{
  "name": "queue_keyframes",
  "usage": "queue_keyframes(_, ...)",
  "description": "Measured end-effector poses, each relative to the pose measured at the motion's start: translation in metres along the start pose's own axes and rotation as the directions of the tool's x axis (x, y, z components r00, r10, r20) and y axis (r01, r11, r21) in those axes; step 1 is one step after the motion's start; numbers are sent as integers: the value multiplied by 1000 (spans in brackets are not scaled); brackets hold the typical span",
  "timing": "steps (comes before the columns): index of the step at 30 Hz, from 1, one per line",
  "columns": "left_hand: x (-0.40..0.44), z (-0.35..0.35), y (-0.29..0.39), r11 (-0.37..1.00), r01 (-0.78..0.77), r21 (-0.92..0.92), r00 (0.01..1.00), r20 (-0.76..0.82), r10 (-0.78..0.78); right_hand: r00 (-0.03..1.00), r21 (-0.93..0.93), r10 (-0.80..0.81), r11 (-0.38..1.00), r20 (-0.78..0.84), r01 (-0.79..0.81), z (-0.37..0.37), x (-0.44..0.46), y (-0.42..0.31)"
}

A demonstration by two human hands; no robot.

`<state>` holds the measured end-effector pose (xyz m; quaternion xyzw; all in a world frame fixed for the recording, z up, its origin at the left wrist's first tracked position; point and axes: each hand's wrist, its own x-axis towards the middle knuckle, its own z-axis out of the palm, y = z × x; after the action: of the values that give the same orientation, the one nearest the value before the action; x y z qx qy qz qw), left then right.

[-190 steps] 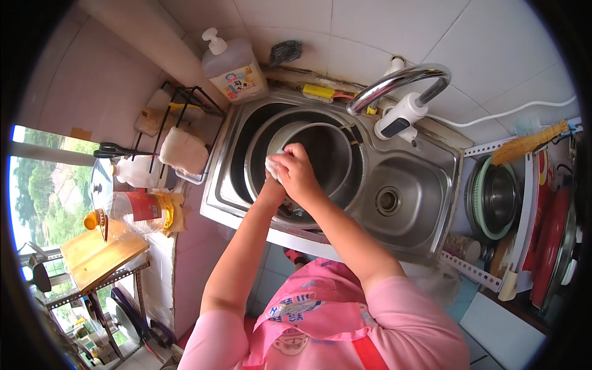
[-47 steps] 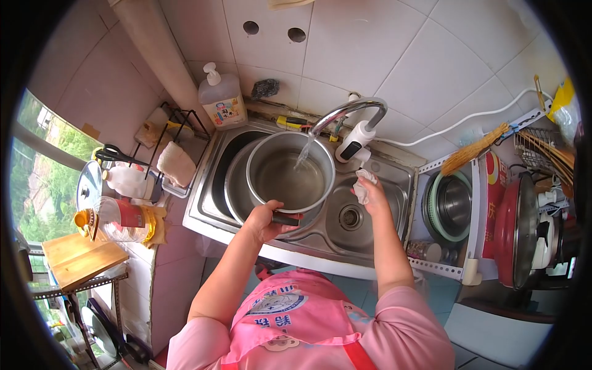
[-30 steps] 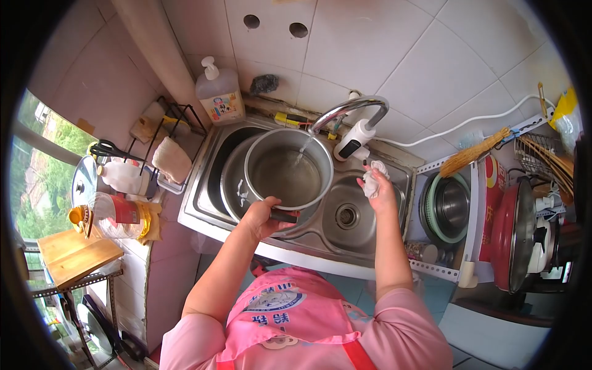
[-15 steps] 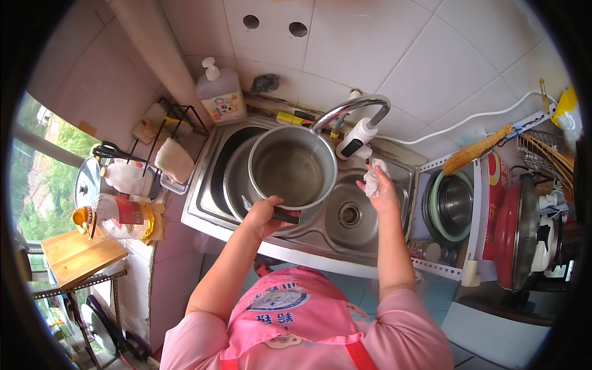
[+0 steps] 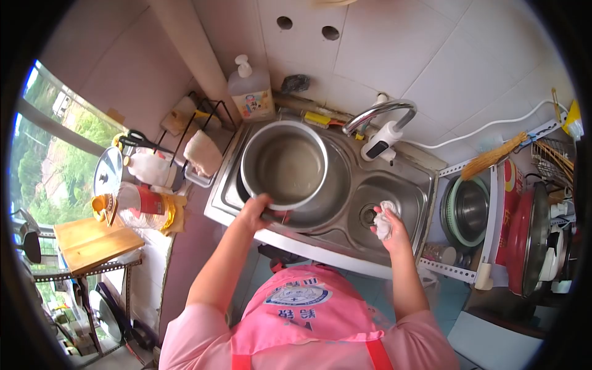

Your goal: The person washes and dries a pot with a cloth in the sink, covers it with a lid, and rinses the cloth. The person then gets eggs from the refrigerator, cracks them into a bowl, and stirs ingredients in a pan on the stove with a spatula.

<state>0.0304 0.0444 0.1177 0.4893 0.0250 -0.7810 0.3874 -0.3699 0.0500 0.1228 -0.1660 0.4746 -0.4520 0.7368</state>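
My left hand (image 5: 255, 213) is closed round the handle of a metal saucepan (image 5: 246, 161) with a little cloudy liquid in its bottom. The pan is over the large left basin (image 5: 339, 188) of the steel sink, its mouth facing up. Whether it rests on anything below is hidden. A crumpled white cloth (image 5: 385, 221) is bunched in the fingers of my right hand (image 5: 398, 234), above the front of the small right basin (image 5: 401, 191). Behind the basins the chrome faucet (image 5: 385, 106) arches, with a white body at its base.
Left of the sink stand a pump bottle (image 5: 251, 92), a wire rack (image 5: 213, 105) with sponges, an oil bottle (image 5: 135, 206) and a wooden board (image 5: 92, 243). To the right are stacked bowls (image 5: 468, 209), a straw brush (image 5: 493, 157) and a red lidded pan (image 5: 524, 240).
The saucepan has moved left, away from under the faucet, with my left hand on its handle. My right hand has come back toward the sink's front edge with the cloth. The view has shifted.
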Motion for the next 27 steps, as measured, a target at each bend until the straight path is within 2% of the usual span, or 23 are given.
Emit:
queue_keyframes(1,1,24,11,1000,12,-5,999,-47,-13,1000,-3,4,1000,3,-4,4,3,5)
queue_keyframes(3,32,34,9,999,45,-5,998,54,-45,999,-34,7,999,34,-6,8,13,10)
queue_keyframes(4,38,36,4,996,86,-27,995,54,-84,1000,-26,2,1000,24,-1,12,13,10)
queue_keyframes(7,6,32,-6,994,99,41,992,-81,-95,1000,1,23,1000,-7,-23,8,5,10)
queue_keyframes(9,0,8,0,996,87,20,993,76,-88,1000,27,27,999,8,-28,10,9,11)
queue_keyframes(11,16,10,4,995,89,52,994,-72,-85,998,-8,63,998,11,-63,16,9,19)
queue_keyframes(13,25,20,3,998,67,0,996,-53,-67,999,-106,33,994,-15,-34,28,15,23)
queue_keyframes(15,18,26,-6,994,76,84,992,-103,-67,990,-263,-98,957,97,121,35,20,25)
queue_keyframes(16,14,18,-4,991,91,101,986,-147,-76,969,-422,-182,875,167,237,45,17,21)
queue_keyframes(17,14,6,-2,990,96,106,992,-98,-86,969,-418,-185,876,166,239,58,16,17)
queue_keyframes(18,8,5,-1,990,92,110,993,-88,-82,845,-663,-397,529,357,529,78,10,7)
queue_keyframes(19,2,6,-2,990,89,109,994,-78,-80,656,-725,-465,42,595,687,96,4,-3)
queue_keyframes(20,0,8,-1,991,80,104,995,-69,-73,654,-712,-325,-96,683,695,116,0,-16)
queue_keyframes(21,-3,10,2,980,113,166,993,-45,-107,651,-673,-172,-225,739,704,132,-1,-24)
queue_keyframes(22,-5,10,4,963,143,228,990,-25,-141,609,-623,-156,-316,778,715,140,3,-27)
queue_keyframes(23,-4,7,5,964,137,226,991,-23,-135,604,-618,-155,-319,782,719,140,9,-30)
queue_keyframes(25,-1,3,3,967,164,194,983,53,-178,544,-494,-19,-447,839,746,141,24,-35)
queue_keyframes(27,-6,3,8,973,167,162,982,59,-179,495,-459,-44,-450,868,766,151,28,-40)
